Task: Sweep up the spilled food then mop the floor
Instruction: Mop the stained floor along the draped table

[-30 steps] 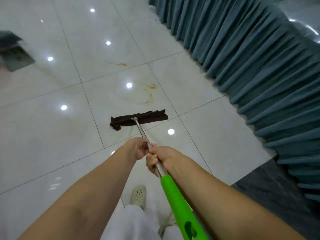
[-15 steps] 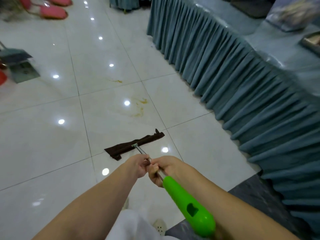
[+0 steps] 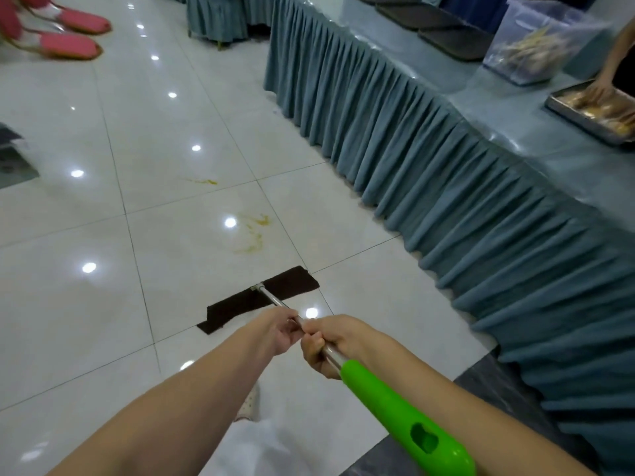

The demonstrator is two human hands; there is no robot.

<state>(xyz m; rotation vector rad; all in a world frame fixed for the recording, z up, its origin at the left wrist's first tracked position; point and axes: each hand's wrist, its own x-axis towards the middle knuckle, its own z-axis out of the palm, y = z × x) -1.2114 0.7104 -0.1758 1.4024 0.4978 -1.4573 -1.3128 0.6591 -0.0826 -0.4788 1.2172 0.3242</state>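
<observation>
A flat mop with a dark brown cloth head (image 3: 261, 298) lies on the glossy white tiled floor (image 3: 103, 304). Its metal pole runs back to a bright green handle (image 3: 409, 420). My left hand (image 3: 278, 333) grips the pole just ahead of my right hand (image 3: 330, 341), which holds it where the metal meets the green grip. Yellow food smears (image 3: 254, 231) stain the tile just beyond the mop head, and a smaller smear (image 3: 204, 181) lies farther off.
A long table with a pleated blue-grey skirt (image 3: 446, 187) runs along the right; on it stand a metal tray of food (image 3: 594, 111) touched by another person's hand and a clear plastic bin (image 3: 536, 42). A dustpan (image 3: 10, 156) sits far left. Pink-cushioned chairs (image 3: 65, 46) lie at the back left.
The mop head has been drawn back toward me, away from the yellow smears, and its cloth now lies flatter. My view has tilted up, showing the tabletop and chairs.
</observation>
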